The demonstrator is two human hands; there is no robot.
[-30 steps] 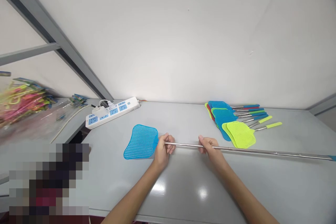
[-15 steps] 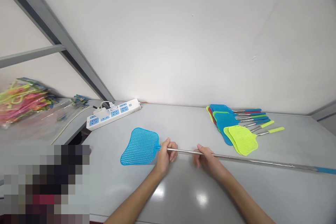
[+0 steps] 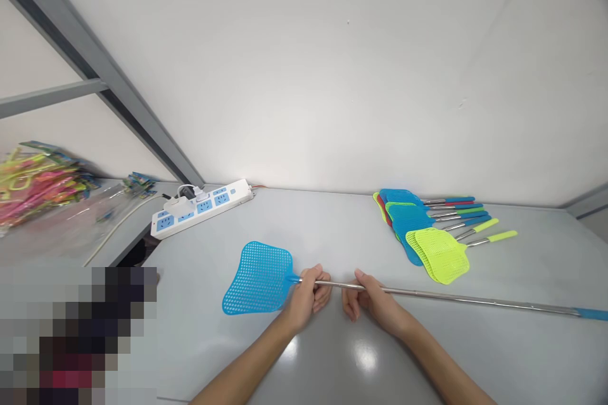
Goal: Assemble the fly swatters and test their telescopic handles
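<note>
A blue fly swatter (image 3: 259,278) with a perforated head and a long, extended metal rod lies across the view in front of me. My left hand (image 3: 308,294) is closed around the rod just beside the head. Farther along, my right hand (image 3: 373,300) grips the same rod between thumb and curled fingers. The rod runs on to the right and ends in a blue handle, cut off by the frame edge. Behind it to the right is a pile of fly swatters (image 3: 441,256) in yellow-green, blue and red, their rods pushed short.
A white power strip (image 3: 202,209) with plugs sits at the table's back left. Farther left lie plastic bags (image 3: 42,183) of colourful items. A grey frame post (image 3: 118,88) rises by the wall. The grey table (image 3: 199,342) has a pixelated patch at its lower left.
The swatter's head and rod have shifted slightly right and toward me, with the left hand moving along. My right hand has slid a little left on the rod, nearer the left hand.
</note>
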